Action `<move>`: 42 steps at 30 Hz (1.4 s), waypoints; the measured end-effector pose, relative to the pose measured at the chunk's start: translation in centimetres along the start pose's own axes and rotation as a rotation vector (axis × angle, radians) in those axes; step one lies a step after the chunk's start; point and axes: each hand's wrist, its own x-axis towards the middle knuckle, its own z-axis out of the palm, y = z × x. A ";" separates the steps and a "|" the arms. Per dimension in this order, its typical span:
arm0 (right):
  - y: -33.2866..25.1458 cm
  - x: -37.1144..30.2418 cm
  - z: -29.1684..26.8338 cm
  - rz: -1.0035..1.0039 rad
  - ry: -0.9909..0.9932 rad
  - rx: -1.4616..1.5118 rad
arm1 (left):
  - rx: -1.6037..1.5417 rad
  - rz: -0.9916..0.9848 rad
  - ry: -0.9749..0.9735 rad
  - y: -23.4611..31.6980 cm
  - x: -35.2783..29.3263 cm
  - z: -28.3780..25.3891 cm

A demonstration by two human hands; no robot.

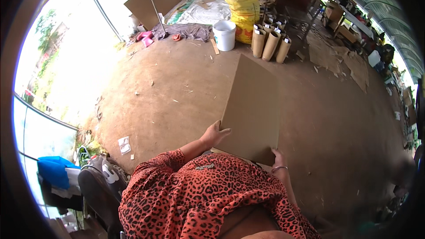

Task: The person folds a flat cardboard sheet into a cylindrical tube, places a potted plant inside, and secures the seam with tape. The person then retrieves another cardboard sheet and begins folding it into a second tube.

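A large flat piece of brown cardboard (253, 106) is held tilted in front of my body, its far end pointing away from me. My left hand (214, 135) grips its left edge, with the thumb lying over the top face and the other fingers hidden beneath. At the near right corner, my right hand (277, 156) grips the edge, a bangle on its wrist. The fingers of that hand are partly hidden by the sheet. Just below the near edge, a sliver of a paler surface shows close to my lap.
Ahead on the dirt floor (168, 88) stand a white bucket (224, 36), a yellow sack (242, 15) and several cardboard tubes (271, 45). Flattened cardboard (330, 57) lies to the right. A dark chair (99, 199) with bags is at my left.
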 end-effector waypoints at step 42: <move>-28.1 63.4 70.6 0.125 -0.637 -0.432 | -0.475 -0.141 0.689 8.7 59.9 -44.0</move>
